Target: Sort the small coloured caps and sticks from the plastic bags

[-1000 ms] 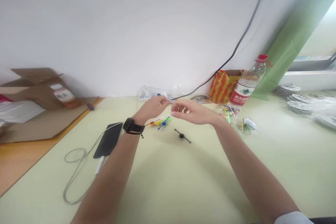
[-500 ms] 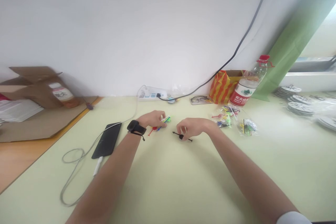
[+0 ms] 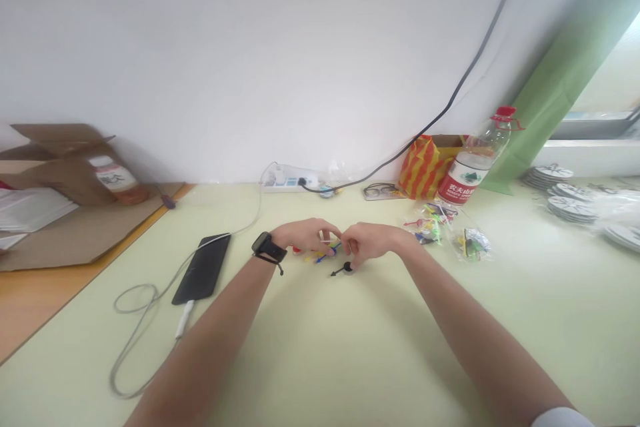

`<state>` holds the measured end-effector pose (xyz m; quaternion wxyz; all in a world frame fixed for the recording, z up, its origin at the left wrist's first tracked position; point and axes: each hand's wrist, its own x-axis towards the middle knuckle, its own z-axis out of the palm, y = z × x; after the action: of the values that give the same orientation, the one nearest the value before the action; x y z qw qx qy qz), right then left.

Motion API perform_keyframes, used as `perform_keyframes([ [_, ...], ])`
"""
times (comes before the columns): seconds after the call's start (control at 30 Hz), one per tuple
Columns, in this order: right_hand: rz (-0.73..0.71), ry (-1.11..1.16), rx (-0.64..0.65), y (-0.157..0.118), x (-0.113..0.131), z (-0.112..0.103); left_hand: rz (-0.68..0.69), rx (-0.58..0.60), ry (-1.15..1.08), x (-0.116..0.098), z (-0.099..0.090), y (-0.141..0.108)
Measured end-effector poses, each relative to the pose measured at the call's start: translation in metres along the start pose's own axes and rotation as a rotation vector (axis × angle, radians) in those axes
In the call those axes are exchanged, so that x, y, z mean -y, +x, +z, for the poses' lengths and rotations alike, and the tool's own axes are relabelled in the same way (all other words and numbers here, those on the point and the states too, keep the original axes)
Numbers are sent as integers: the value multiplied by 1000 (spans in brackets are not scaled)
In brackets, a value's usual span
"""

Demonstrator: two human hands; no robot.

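On the pale green tabletop (image 3: 310,360), a small black plastic arrow-shaped piece with a round hub (image 3: 347,267) is set near the middle, its pointed end directed to the near left. Just to its far left, a slim blue plastic arrow-shaped piece (image 3: 326,255) is seen slanting beneath the fingers, with a small yellow plastic piece (image 3: 316,257) beside it and a small red plastic piece (image 3: 296,250) farther left, both partly covered.

The left hand (image 3: 304,235), with a black watch (image 3: 269,248) worn at its wrist, is arched over the coloured pieces, its fingers half bent and parted. Whether the blue piece is pinched or merely touched cannot be told. The right hand (image 3: 371,240) is curled downward, its fingertips brought close together at the black hub; contact seems likely, but a firm hold cannot be confirmed. The two hands are nearly touching at the fingers.

The step in hand is judged to be the placing or straightening of the arrow-shaped pieces by the fingertips, with the black one kept apart from the coloured group. For the next move, a light, precise pinch by each hand would be called for, since the pieces are thin and lie close together, and a neighbouring piece could easily be nudged.
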<state>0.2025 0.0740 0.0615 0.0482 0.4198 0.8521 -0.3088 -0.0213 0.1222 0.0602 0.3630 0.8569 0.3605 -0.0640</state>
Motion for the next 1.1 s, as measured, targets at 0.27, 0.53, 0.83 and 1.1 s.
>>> perform_keyframes([
  [0.27,14,-2,-155,-11,-3,-6,-243,-89,249,16,-27,-29],
  [0.53,49,43,-43,-2,-13,2,-328,36,112,37,-29,-27],
  [0.83,-20,30,-53,4,-6,3,-201,-90,94,34,-18,-11],
  [1.1,44,28,21,-4,0,-2,0,59,202,-4,-7,-8],
])
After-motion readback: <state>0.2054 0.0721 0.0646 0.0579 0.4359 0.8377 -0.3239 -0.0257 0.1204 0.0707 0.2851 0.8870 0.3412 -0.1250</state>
